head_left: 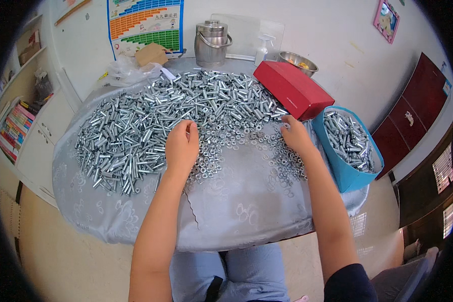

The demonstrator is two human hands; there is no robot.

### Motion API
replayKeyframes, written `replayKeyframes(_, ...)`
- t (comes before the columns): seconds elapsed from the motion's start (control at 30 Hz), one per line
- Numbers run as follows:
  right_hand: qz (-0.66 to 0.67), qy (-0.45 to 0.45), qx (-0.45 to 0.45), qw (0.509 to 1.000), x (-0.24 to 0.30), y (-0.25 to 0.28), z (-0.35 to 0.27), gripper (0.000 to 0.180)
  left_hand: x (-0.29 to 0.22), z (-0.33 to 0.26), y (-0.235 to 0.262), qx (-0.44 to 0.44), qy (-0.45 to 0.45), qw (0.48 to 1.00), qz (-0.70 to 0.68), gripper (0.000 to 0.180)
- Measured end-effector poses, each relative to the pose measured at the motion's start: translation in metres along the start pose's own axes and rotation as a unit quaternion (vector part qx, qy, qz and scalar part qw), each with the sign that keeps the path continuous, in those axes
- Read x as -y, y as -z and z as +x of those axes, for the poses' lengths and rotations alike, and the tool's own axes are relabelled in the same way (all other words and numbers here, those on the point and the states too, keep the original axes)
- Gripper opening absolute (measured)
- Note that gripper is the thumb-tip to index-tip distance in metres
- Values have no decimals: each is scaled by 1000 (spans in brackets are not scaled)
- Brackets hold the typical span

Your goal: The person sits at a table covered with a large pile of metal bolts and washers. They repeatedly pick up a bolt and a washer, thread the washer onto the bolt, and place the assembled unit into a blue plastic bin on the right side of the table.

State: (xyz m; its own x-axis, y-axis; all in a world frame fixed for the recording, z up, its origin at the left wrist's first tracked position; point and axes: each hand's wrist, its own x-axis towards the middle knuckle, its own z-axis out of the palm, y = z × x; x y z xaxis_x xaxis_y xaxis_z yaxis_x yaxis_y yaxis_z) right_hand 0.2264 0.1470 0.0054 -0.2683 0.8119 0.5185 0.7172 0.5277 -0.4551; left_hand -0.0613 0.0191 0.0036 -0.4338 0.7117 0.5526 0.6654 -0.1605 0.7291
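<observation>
A wide heap of silvery metal bolts and sleeves [131, 126] covers the left and far part of the table. At its right front lie loose washers and nuts [209, 163], with another patch of washers [282, 161] nearer the right. My left hand [182, 148] is at the heap's front edge, fingers curled and tips close together; what they hold, if anything, is too small to make out. Beside the heap's right end, my right hand [297, 136] is bent with thumb and fingers drawn together above the washers. Its fingertips are near bolts, and any piece in them cannot be made out.
A blue fabric bin [345, 173] full of metal sleeves stands at the right, beside a red box [294, 88]. Behind are a steel pot [211, 45], spray bottle [262, 49], metal bowl [307, 63] and plastic bag [128, 70]. A wavy strand [192, 209] lies on the grey tablecloth [226, 221].
</observation>
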Motion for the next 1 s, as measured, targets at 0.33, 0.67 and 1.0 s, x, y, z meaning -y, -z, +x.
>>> replayKeyframes(0.33,-97,-35,84,991,-30,-10,26,20,38,21,11,-119,-48,974,186,27)
replayKeyframes(0.67,-161,-13,141,977,-2,4,21,16,48,16,4,-56,-44,958,277,32)
replayKeyframes(1.0,418,-103,94,898,87,-12,-43,21,38,10,6,31,1,955,295,33)
